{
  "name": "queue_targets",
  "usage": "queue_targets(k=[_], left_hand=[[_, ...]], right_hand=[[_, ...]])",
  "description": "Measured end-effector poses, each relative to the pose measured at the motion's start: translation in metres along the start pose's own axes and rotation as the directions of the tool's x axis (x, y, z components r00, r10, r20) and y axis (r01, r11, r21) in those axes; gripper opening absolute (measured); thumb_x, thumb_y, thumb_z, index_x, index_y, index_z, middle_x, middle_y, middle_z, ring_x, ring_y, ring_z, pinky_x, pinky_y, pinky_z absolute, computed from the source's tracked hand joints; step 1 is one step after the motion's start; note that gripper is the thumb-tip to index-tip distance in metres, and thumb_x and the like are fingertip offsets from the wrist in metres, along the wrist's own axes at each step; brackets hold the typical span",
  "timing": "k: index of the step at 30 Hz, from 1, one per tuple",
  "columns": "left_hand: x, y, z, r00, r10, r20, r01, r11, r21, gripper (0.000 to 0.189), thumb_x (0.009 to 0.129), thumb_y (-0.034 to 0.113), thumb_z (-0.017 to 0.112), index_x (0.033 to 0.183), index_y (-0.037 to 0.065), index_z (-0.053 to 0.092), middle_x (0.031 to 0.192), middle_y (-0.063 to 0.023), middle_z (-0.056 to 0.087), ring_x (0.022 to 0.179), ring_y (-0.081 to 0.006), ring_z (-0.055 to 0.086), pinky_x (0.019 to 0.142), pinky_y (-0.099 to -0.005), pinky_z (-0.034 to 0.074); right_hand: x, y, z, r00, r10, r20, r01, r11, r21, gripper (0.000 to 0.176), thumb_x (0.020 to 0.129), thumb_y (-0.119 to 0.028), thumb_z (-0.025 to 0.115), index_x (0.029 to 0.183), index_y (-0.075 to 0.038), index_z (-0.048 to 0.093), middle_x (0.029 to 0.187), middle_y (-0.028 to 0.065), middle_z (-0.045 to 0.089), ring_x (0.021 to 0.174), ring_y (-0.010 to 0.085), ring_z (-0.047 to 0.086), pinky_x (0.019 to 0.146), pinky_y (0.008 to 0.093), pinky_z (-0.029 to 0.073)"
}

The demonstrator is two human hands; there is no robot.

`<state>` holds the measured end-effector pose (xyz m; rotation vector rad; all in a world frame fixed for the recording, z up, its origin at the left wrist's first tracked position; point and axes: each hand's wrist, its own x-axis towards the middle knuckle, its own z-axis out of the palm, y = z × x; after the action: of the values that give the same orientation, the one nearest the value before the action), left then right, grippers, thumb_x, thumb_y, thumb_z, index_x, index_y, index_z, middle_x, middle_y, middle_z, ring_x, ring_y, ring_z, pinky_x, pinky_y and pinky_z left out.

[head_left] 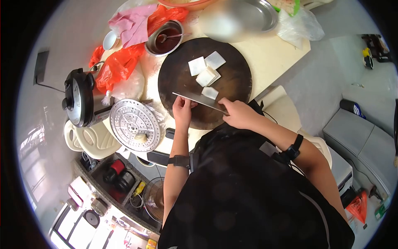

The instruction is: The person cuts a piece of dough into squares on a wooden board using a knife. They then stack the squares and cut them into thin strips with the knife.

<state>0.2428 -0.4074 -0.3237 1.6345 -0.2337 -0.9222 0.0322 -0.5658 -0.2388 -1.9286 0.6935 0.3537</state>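
Observation:
My right hand (237, 114) is closed around the handle end of a cleaver (201, 101), whose blade I see nearly edge-on, slanting over the round dark chopping board (174, 70). My left hand (182, 111) is at the blade's far end, fingers bent and closed beside it; what they pinch, if anything, is hidden. Just beyond the blade lies a white flat piece (210, 92) with uneven edges. Farther up the board are several flat white squares, including a stack (206, 77), a left square (197, 66) and a right square (215, 60).
Beyond the board stand a metal bowl (171, 32) of dark liquid with a spoon, and a large metal tray (265, 16). Red plastic bags (120, 68), a pink cloth (130, 24) and an electric pressure cooker (78, 97) are at left, near a perforated steamer plate (124, 114).

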Motion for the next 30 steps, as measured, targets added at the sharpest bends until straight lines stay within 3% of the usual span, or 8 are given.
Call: queue_targets(k=[4, 8, 14, 18, 20, 25, 29, 30], left_hand=[[-0.005, 0.001, -0.017, 0.994, -0.062, -0.085, 0.067, 0.997, 0.048, 0.009, 0.105, 0.009, 0.059, 0.106, 0.000, 0.061, 0.095, -0.0078, 0.070, 0.078, -0.0161, 0.074, 0.074, -0.0284, 0.061], [-0.009, 0.007, -0.021, 0.993, -0.062, -0.105, 0.073, 0.992, 0.105, 0.032, 0.103, 0.007, 0.058, 0.134, -0.002, 0.059, 0.105, -0.0115, 0.073, 0.080, -0.0166, 0.074, 0.073, -0.0288, 0.059], [-0.005, 0.005, -0.001, 0.990, 0.121, -0.074, -0.065, 0.849, 0.524, 0.043, 0.095, 0.023, 0.077, 0.131, 0.003, 0.067, 0.104, -0.0115, 0.076, 0.083, -0.0208, 0.072, 0.077, -0.0360, 0.056], [0.001, 0.015, 0.009, 0.985, 0.130, -0.112, -0.047, 0.832, 0.554, 0.031, 0.093, 0.026, 0.080, 0.115, 0.004, 0.075, 0.092, -0.0118, 0.076, 0.078, -0.0236, 0.070, 0.077, -0.0366, 0.055], [0.011, 0.024, 0.008, 0.968, 0.167, -0.187, -0.068, 0.893, 0.446, 0.026, 0.097, 0.025, 0.077, 0.110, 0.002, 0.077, 0.082, -0.0085, 0.073, 0.073, -0.0173, 0.067, 0.071, -0.0334, 0.053], [0.025, 0.095, 0.024, 0.855, 0.375, -0.358, -0.286, 0.917, 0.279, 0.022, 0.100, 0.021, 0.076, 0.107, 0.000, 0.077, 0.080, -0.0033, 0.066, 0.070, -0.0097, 0.058, 0.066, -0.0285, 0.049], [0.051, 0.095, 0.048, 0.619, 0.779, -0.100, -0.623, 0.564, 0.542, 0.010, 0.093, 0.005, 0.072, 0.102, 0.004, 0.076, 0.101, -0.0141, 0.069, 0.095, -0.0342, 0.065, 0.085, -0.0435, 0.053], [0.055, 0.081, 0.051, 0.661, 0.750, 0.011, -0.585, 0.506, 0.634, 0.013, 0.091, 0.003, 0.071, 0.103, 0.005, 0.076, 0.107, -0.0142, 0.068, 0.104, -0.0371, 0.063, 0.088, -0.0459, 0.053]], right_hand=[[-0.011, 0.009, -0.017, 0.999, 0.008, -0.043, -0.002, 0.992, 0.122, 0.047, 0.094, -0.019, 0.070, 0.136, -0.004, 0.058, 0.091, 0.0236, 0.075, 0.089, 0.0437, 0.074, 0.081, 0.0501, 0.057], [-0.018, 0.033, -0.022, 0.975, 0.033, -0.218, 0.022, 0.969, 0.244, 0.047, 0.096, -0.022, 0.070, 0.138, -0.004, 0.059, 0.096, 0.0223, 0.075, 0.091, 0.0388, 0.074, 0.081, 0.0462, 0.056], [-0.032, 0.046, -0.045, 0.938, 0.167, -0.303, -0.079, 0.956, 0.282, 0.043, 0.100, -0.016, 0.069, 0.139, -0.003, 0.057, 0.080, 0.0059, 0.064, 0.069, 0.0139, 0.058, 0.065, 0.0334, 0.048], [-0.047, 0.054, -0.045, 0.939, 0.168, -0.299, -0.085, 0.958, 0.273, 0.044, 0.098, -0.015, 0.070, 0.138, -0.001, 0.058, 0.083, 0.0089, 0.064, 0.073, 0.0175, 0.059, 0.070, 0.0349, 0.049], [-0.055, 0.056, -0.045, 0.940, 0.151, -0.305, -0.074, 0.965, 0.252, 0.044, 0.098, -0.015, 0.070, 0.137, 0.000, 0.059, 0.084, 0.0104, 0.063, 0.075, 0.0193, 0.059, 0.072, 0.0356, 0.049], [-0.071, 0.050, -0.045, 0.941, 0.224, -0.254, -0.152, 0.950, 0.274, 0.048, 0.097, -0.016, 0.071, 0.139, 0.002, 0.059, 0.114, 0.0225, 0.073, 0.102, 0.0331, 0.070, 0.094, 0.0406, 0.054], [-0.069, 0.070, -0.041, 0.914, 0.346, -0.213, -0.274, 0.912, 0.304, 0.049, 0.097, -0.019, 0.073, 0.140, 0.001, 0.059, 0.120, 0.0262, 0.073, 0.113, 0.0408, 0.071, 0.099, 0.0442, 0.055], [-0.070, 0.072, -0.039, 0.914, 0.329, -0.237, -0.261, 0.925, 0.277, 0.050, 0.097, -0.019, 0.073, 0.140, 0.001, 0.059, 0.121, 0.0271, 0.073, 0.115, 0.0427, 0.071, 0.100, 0.0451, 0.055]])
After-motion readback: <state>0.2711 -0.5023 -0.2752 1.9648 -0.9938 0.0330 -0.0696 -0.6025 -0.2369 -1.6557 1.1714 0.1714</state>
